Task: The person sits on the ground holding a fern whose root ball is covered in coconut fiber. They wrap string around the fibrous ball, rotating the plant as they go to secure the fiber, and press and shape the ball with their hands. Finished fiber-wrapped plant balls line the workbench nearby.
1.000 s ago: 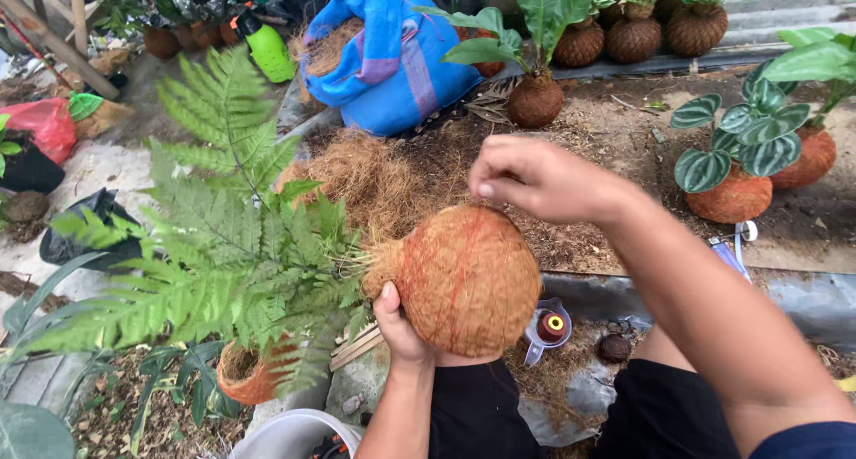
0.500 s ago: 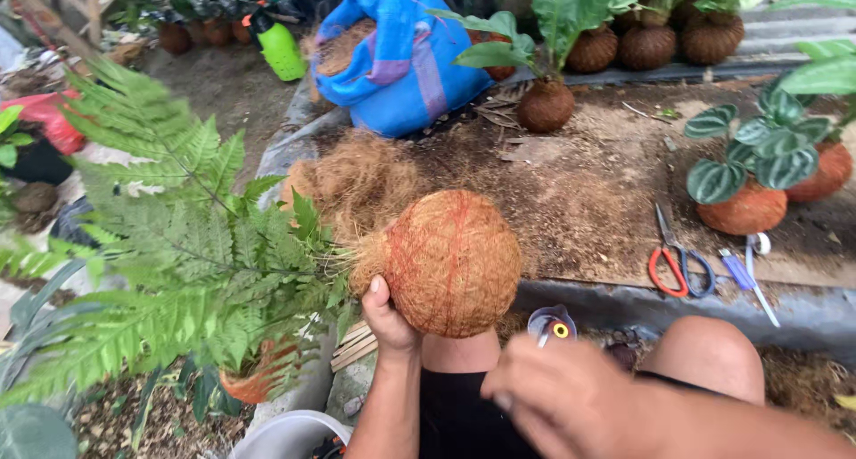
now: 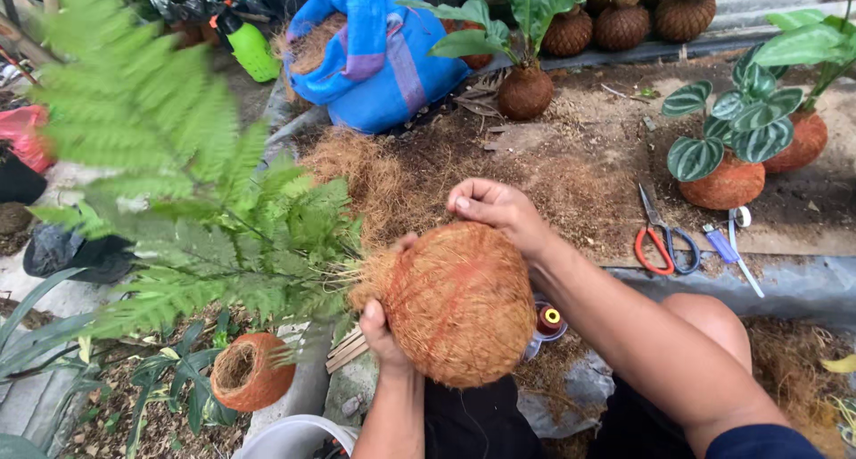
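From the head view, your left hand cups the fibre ball from below at lower centre, its fern lying leftward. Your right hand rests clenched on top. Scissors lie at right on the desk.

Fibre-strewn bench, scissors, blue sack

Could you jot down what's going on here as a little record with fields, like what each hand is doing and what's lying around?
Left hand: grips the coir-wrapped root ball from below
Right hand: fingers pinched shut above the ball's top
Plant: fern growing sideways from the ball, to the left
Work surface: loose coconut fibre, red-handled scissors
Behind: blue sack, green spray bottle
Right side: striped-leaf plant in a coir ball
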The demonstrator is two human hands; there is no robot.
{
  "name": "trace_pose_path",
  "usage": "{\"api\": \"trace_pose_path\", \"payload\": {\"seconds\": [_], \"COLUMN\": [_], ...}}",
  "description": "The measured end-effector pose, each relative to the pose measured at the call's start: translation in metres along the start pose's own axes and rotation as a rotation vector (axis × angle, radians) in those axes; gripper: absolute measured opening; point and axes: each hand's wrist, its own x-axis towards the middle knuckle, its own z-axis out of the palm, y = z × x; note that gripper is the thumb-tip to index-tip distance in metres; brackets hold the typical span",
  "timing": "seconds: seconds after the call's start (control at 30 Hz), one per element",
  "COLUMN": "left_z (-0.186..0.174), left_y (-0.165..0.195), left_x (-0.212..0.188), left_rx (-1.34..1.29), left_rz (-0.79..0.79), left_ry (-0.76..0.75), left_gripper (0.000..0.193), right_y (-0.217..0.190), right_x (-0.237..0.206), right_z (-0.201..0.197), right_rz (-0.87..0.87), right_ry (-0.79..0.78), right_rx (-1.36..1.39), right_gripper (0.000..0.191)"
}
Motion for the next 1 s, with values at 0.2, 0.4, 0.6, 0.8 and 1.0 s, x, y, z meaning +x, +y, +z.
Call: {"api": "trace_pose_path", "payload": {"seconds": [0.2,0.4,0.6,0.8,1.0], "left_z": [0.010,0.013,0.024,0.017,-0.004], "left_y": [0.009,0.009,0.014,0.033,0.027], "left_x": [-0.009,0.002,0.010,0.033,0.044], "left_rx": [-0.050,-0.191,-0.251,-0.253,-0.113], "left_rz": [-0.410,-0.512,-0.438,-0.271,-0.304], "left_ry": [0.284,0.334,0.262,0.308,0.315], "left_gripper": [0.079,0.068,0.064,0.062,0.059], "right_y": [-0.042,-0.035,-0.002,0.052,-0.068], "right_x": [-0.001,-0.017,0.023,-0.102,-0.148], "right_z": [0.007,0.022,-0.029,0.023,0.084], "right_rz": [-0.080,-0.168,0.189,0.266,-0.364], "right_ry": [0.060,0.043,0.071,0.119,-0.476], "right_rx": [-0.379,-0.657,-0.584,-0.652,-1.314], "right_gripper": [0.011,0.010,0.014,0.022,0.017]}}
